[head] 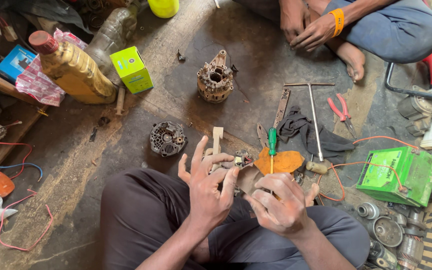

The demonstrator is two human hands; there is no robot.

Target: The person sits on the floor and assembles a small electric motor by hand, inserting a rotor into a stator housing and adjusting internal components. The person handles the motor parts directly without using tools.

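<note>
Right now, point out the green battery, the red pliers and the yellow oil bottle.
green battery (pixel 398 175), head view, on its top face.
red pliers (pixel 340 108), head view, on the handles.
yellow oil bottle (pixel 76 72), head view, on the middle of its body.

left hand (pixel 208 187) fingers spread, right hand (pixel 278 205) curled closed

Stained concrete floor (pixel 256 45) bears alternator housing (pixel 215 78), pliers (pixel 342 113).

Small dark metal electrical part (pixel 243 160) pinched at left hand (pixel 208 187) fingertips; green-handled screwdriver (pixel 272 150) upright in right hand (pixel 278 202), handle above knuckles.
</note>
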